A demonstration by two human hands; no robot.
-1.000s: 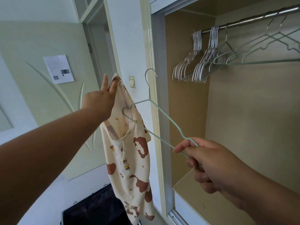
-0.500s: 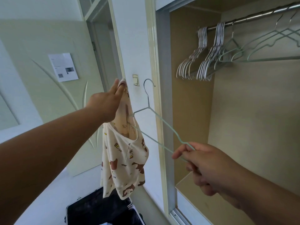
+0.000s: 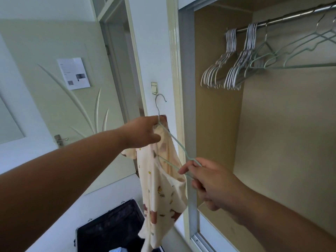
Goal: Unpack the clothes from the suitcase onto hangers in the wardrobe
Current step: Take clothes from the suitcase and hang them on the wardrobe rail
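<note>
Left hand (image 3: 143, 132): raised in front of the wardrobe's left door frame, fingers curled around the top of a cream garment (image 3: 160, 180) at the base of the hook of a pale green wire hanger (image 3: 174, 142). The fingertips are hidden behind the cloth, so whether they pinch the wire itself as well as the fabric cannot be told.

Right hand (image 3: 209, 182): lower and to the right, thumb and forefinger pinching the hanger's right shoulder end; the remaining fingers are curled beneath.

Hanger: tilted, hook uppermost and free of the rail, right end lowest. Its left part lies inside the garment's neck opening; the right arm and lower bar are exposed.

Garment: cream with brown animal print, hanging down from the left hand, bunched, its lower edge in front of the suitcase (image 3: 109, 228).

Suitcase: dark, open, on the floor at the bottom of the view, below the garment. A pale item shows at its lower edge, too little visible to identify.

Wardrobe (image 3: 283, 142): open, interior beige. A metal rail (image 3: 291, 15) runs across the top. Two tight bunches of white hangers (image 3: 229, 64) hang at its left end; several green wire hangers (image 3: 298, 57) hang to their right.

Surroundings: a pale door (image 3: 45, 106) with a sheet of paper (image 3: 73, 73) fixed to it stands at left; a wall switch (image 3: 154, 87) sits above the hook.
</note>
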